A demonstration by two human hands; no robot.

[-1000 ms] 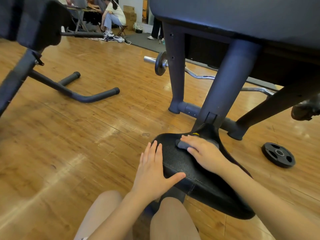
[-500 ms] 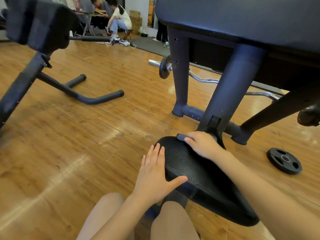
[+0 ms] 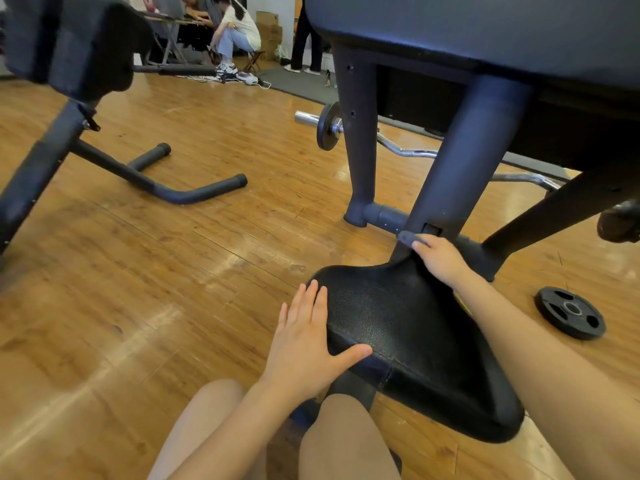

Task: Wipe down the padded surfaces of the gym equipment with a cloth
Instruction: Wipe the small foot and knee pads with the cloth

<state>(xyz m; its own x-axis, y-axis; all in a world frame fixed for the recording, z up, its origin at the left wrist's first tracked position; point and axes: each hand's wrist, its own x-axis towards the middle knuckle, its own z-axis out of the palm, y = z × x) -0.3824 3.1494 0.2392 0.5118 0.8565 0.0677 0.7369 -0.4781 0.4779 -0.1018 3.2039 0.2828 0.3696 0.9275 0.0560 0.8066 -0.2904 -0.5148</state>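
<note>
No brand or writing is legible anywhere. Your black textured padded seat point(image 3: 408, 334) runs lengthwise from you, its narrow end pointing at the dark steel frame post point(image 3: 460, 161). Your left hand point(image 3: 304, 344) lies flat, fingers straight, on its left edge. Your right hand point(image 3: 440, 259) grips the small grey cloth point(image 3: 408, 238), which has moved off the pad's far end onto the post's base.

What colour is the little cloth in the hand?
Grey. The cloth sticks out from under the right hand at the seat pad's far end, seen in the head view.
</note>
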